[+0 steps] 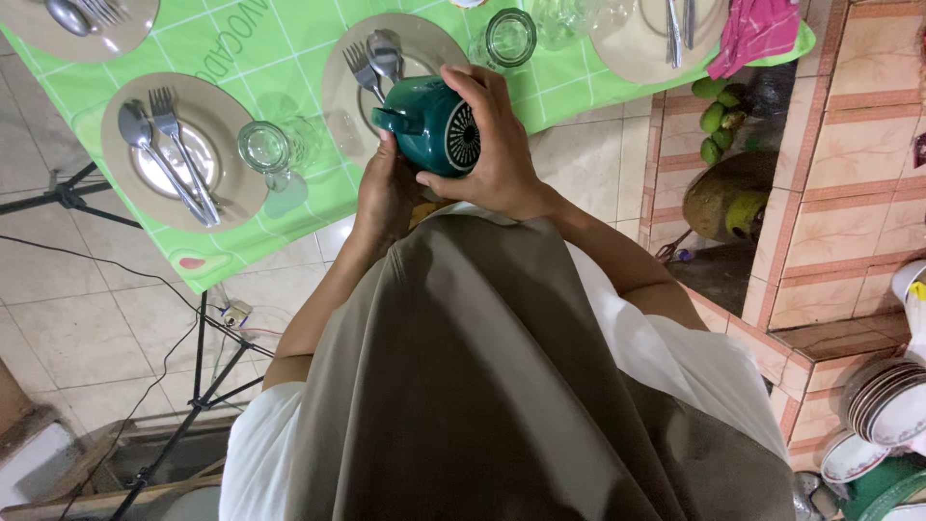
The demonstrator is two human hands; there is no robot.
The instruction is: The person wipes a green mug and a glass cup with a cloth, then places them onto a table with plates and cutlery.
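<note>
A dark teal ceramic cup [431,123] with a handle and a white patterned base is held tipped on its side in front of my chest. My right hand [494,154] wraps over its base end. Cupped under the handle side, my left hand [383,188] supports it from below. Just behind the cup lies a beige plate [338,87] with a fork and spoon [376,58] on it, on a green checked tablecloth [289,39].
Another beige plate [227,193] with fork and spoon lies at left beside a clear glass [264,148]. A second glass [508,38] and a third plate [627,43] with a pink cloth [757,34] are at the far right. Tripod legs [198,386] and cables cross the tiled floor. Stacked plates [883,400] sit at lower right.
</note>
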